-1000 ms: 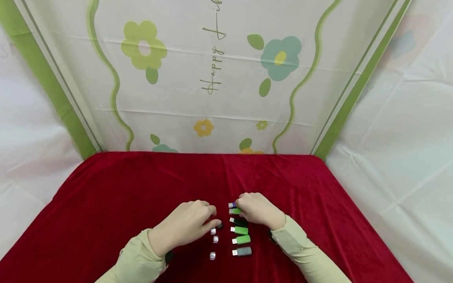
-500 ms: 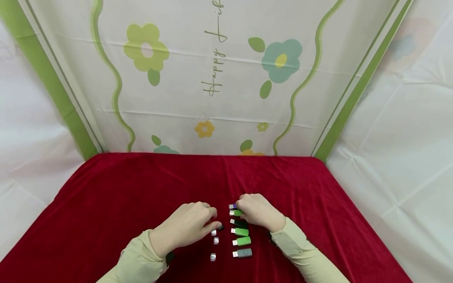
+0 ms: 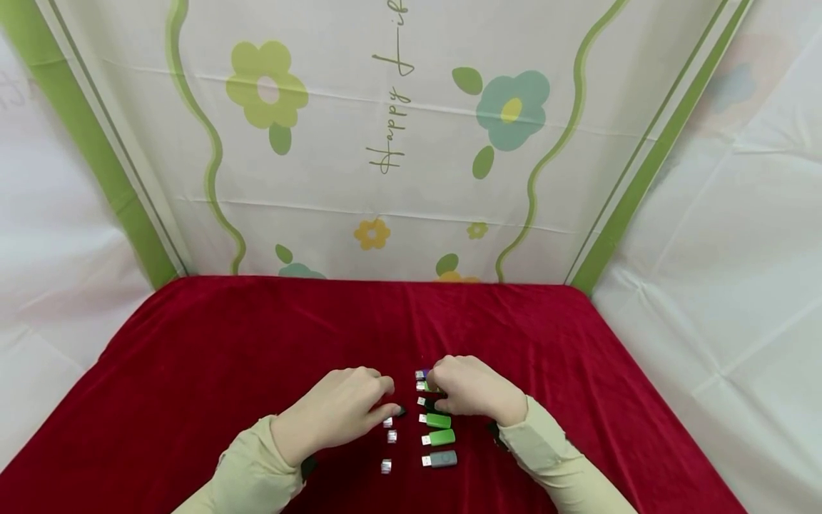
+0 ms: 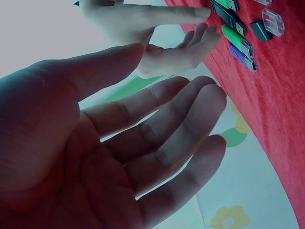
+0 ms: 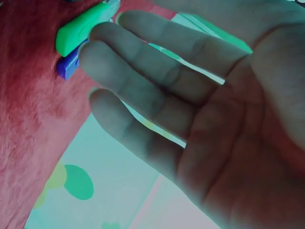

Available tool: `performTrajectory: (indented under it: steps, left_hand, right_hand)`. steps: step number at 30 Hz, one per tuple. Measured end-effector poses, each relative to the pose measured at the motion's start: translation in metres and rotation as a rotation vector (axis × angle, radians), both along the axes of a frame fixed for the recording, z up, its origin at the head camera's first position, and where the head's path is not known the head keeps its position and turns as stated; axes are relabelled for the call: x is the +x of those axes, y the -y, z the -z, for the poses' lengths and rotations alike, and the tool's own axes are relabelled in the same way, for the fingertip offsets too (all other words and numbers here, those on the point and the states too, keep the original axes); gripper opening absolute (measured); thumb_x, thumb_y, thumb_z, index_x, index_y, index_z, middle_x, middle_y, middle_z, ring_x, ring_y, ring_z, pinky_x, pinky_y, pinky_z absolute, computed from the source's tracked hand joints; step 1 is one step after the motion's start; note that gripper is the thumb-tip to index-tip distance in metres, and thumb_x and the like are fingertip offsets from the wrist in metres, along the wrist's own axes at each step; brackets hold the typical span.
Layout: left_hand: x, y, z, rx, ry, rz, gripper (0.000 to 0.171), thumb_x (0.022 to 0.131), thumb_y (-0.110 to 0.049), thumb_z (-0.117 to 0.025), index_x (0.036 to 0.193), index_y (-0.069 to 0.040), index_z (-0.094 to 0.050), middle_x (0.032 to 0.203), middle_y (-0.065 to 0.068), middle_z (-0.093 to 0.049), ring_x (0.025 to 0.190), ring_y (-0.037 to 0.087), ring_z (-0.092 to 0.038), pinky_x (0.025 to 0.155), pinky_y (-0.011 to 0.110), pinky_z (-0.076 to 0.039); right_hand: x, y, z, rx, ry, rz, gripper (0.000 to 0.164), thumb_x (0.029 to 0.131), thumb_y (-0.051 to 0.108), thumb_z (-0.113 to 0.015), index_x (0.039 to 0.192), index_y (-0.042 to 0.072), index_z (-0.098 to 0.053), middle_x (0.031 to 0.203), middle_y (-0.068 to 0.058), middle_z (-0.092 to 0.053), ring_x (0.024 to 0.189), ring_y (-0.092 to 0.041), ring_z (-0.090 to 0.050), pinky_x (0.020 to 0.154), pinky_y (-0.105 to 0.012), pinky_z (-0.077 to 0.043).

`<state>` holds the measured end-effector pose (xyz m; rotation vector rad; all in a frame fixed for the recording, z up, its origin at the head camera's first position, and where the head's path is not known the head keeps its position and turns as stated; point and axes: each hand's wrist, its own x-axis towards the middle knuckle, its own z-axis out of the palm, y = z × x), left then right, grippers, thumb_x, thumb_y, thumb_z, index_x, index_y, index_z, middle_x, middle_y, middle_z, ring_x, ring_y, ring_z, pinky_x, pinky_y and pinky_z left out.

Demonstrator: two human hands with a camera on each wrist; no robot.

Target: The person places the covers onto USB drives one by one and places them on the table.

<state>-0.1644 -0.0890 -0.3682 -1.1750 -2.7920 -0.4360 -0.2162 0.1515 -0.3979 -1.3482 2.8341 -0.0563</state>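
Note:
A column of USB sticks lies on the red cloth: a purple one (image 4: 239, 56), a green one (image 5: 76, 32), a black one (image 4: 229, 18), two more green ones (image 3: 437, 421) and a grey one (image 3: 444, 459). My right hand (image 3: 472, 385) is over the far end, partly covering the purple, far green and black sticks. In the right wrist view its loosely bent fingertips are right at the green and purple sticks, the palm bare. My left hand (image 3: 340, 407) hovers beside a black cap (image 4: 260, 30), fingers relaxed and holding nothing. Its thumb overlaps the cap's edge in the head view.
Clear plastic pieces lie left of the sticks, one near the front (image 3: 386, 466), another (image 3: 392, 436) behind it, a third beside my left thumb. The red cloth (image 3: 257, 321) covers the table up to a flower-printed white curtain (image 3: 424, 178).
My right hand has shifted slightly nearer and right, and its thumb now lies over the black stick. The left hand and the sticks stay in place.

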Motion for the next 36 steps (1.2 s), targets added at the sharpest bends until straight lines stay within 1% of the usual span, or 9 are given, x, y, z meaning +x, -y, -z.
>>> performTrajectory:
  steps: [2, 8, 15, 19, 22, 25, 32, 36]
  left_hand:
    - [0.0, 0.0, 0.001, 0.002, -0.004, 0.002, 0.018, 0.089, -0.026, -0.075, 0.082, -0.012, -0.066, 0.066, -0.008, -0.051, 0.053, 0.003, -0.041, 0.048, 0.02, -0.04]
    - [-0.001, 0.001, 0.002, -0.001, 0.007, 0.003, 0.021, 0.089, -0.026, -0.074, 0.077, -0.015, -0.062, 0.063, -0.011, -0.045, 0.051, 0.003, -0.039, 0.047, 0.019, -0.038]
    - [-0.001, 0.001, 0.002, 0.003, 0.021, 0.005, 0.021, 0.089, -0.025, -0.074, 0.075, -0.015, -0.061, 0.062, -0.011, -0.043, 0.051, 0.004, -0.039, 0.047, 0.02, -0.038]
    - [-0.001, 0.001, 0.004, 0.001, 0.019, 0.004, 0.023, 0.089, -0.025, -0.074, 0.073, -0.016, -0.06, 0.061, -0.011, -0.042, 0.05, 0.004, -0.039, 0.047, 0.02, -0.038]
    - [-0.001, 0.001, 0.004, 0.0, 0.018, 0.004, 0.024, 0.089, -0.025, -0.074, 0.072, -0.016, -0.059, 0.06, -0.011, -0.041, 0.05, 0.004, -0.038, 0.046, 0.019, -0.037]
    - [0.0, 0.001, 0.003, -0.002, 0.015, 0.009, 0.023, 0.089, -0.024, -0.074, 0.073, -0.016, -0.06, 0.06, -0.011, -0.042, 0.05, 0.004, -0.038, 0.047, 0.019, -0.037]
    - [0.001, 0.0, 0.002, 0.008, -0.008, 0.021, 0.024, 0.088, -0.022, -0.075, 0.072, -0.015, -0.059, 0.06, -0.01, -0.041, 0.05, 0.004, -0.037, 0.046, 0.019, -0.036]
    - [0.001, 0.0, 0.002, 0.003, 0.005, 0.015, 0.023, 0.089, -0.023, -0.074, 0.072, -0.015, -0.06, 0.06, -0.011, -0.042, 0.05, 0.003, -0.038, 0.047, 0.019, -0.037]
  right_hand:
    - [0.001, 0.001, 0.002, 0.015, 0.008, -0.003, 0.021, 0.073, 0.016, -0.085, 0.07, 0.018, -0.064, 0.062, 0.014, -0.044, 0.051, -0.004, -0.039, 0.048, -0.02, -0.038]
    - [0.001, 0.003, 0.006, 0.02, -0.01, -0.004, 0.027, 0.071, 0.016, -0.087, 0.066, 0.019, -0.06, 0.06, 0.015, -0.044, 0.051, -0.004, -0.038, 0.048, -0.019, -0.037]
    - [0.001, 0.004, 0.009, 0.024, -0.034, -0.024, 0.041, 0.069, 0.011, -0.085, 0.057, 0.021, -0.048, 0.054, 0.013, -0.036, 0.052, -0.004, -0.027, 0.046, -0.019, -0.033]
    - [0.002, 0.005, 0.01, 0.025, -0.048, -0.029, 0.045, 0.068, 0.009, -0.083, 0.054, 0.021, -0.043, 0.053, 0.013, -0.029, 0.053, -0.005, -0.023, 0.045, -0.02, -0.03]
    - [0.002, 0.006, 0.012, 0.029, -0.061, -0.028, 0.046, 0.068, 0.007, -0.082, 0.053, 0.02, -0.041, 0.052, 0.012, -0.028, 0.053, -0.005, -0.022, 0.045, -0.02, -0.029]
    - [0.002, 0.007, 0.014, 0.041, -0.073, -0.023, 0.044, 0.068, 0.006, -0.081, 0.053, 0.02, -0.041, 0.05, 0.011, -0.031, 0.051, -0.005, -0.024, 0.044, -0.021, -0.031]
    - [0.003, 0.009, 0.018, 0.058, -0.119, -0.014, 0.04, 0.067, 0.011, -0.085, 0.055, 0.019, -0.048, 0.053, 0.008, -0.041, 0.047, -0.006, -0.037, 0.045, -0.023, -0.038]
    - [0.005, 0.009, 0.017, 0.056, -0.114, -0.008, 0.04, 0.068, 0.013, -0.086, 0.056, 0.019, -0.048, 0.054, 0.008, -0.041, 0.047, -0.006, -0.038, 0.045, -0.023, -0.038]
